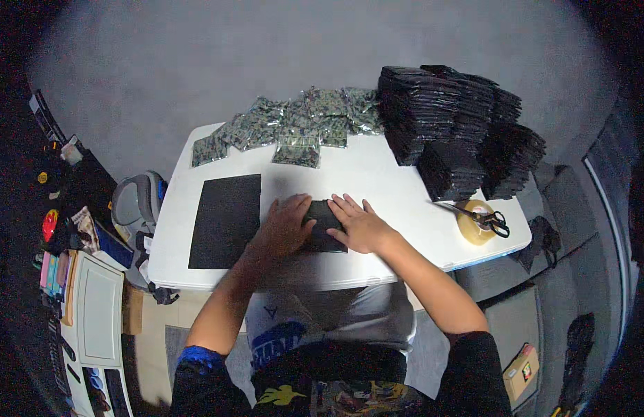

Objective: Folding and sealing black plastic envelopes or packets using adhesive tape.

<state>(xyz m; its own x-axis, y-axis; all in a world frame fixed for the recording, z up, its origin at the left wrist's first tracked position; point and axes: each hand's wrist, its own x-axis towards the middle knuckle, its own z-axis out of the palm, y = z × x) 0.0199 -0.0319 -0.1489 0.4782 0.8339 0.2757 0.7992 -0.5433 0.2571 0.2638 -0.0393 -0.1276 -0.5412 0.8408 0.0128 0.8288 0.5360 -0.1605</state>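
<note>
On the white table [176, 243], a small flat black packet [323, 215] lies in front of me, partly hidden under my hands. My left hand [288, 226] rests over its left side with fingers extended, somewhat dark and blurred. Flat on its right side lies my right hand [358, 226], thumb and fingers spread. Left of them is a large flat black rectangular sheet or bag [226, 221]; I cannot tell which. Several camouflage-patterned packets in clear plastic [297, 150] are spread along the table's far edge.
Tall piles of glossy black packets [447, 104] fill the far right of the table. Black-handled scissors [499, 224] lie across a roll of clear tape [473, 236] near the right edge. A grey chair [136, 201] and a white cabinet [99, 313] stand left; a grey sofa [565, 243] is right.
</note>
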